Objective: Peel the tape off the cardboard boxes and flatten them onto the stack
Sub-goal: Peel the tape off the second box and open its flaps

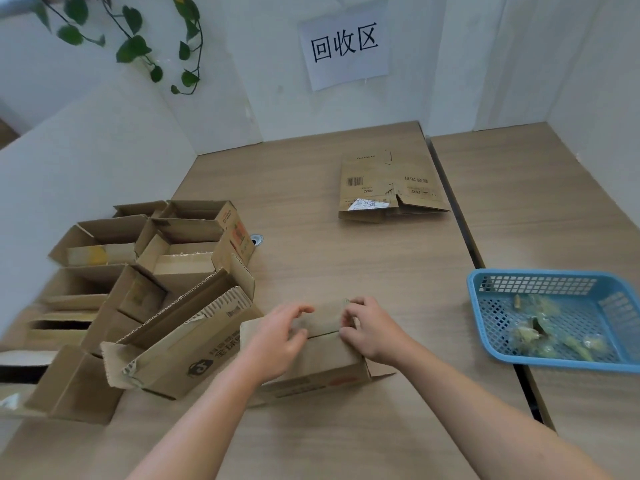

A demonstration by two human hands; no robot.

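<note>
A small brown cardboard box [325, 362] lies on the wooden table [311, 188] right in front of me. My left hand [277, 337] rests on its top left with fingers curled over the far edge. My right hand [372, 329] pinches the far right corner of the box top, where a strip of tape seems to run. A flattened box [388, 185] lies farther back on the table, with a white label on it.
Several open cardboard boxes [166, 271] crowd the left side of the table. A blue plastic basket [540, 282] with crumpled tape scraps sits at the right. A paper sign [344, 43] hangs on the white wall, and a vine [138, 39] trails down at top left.
</note>
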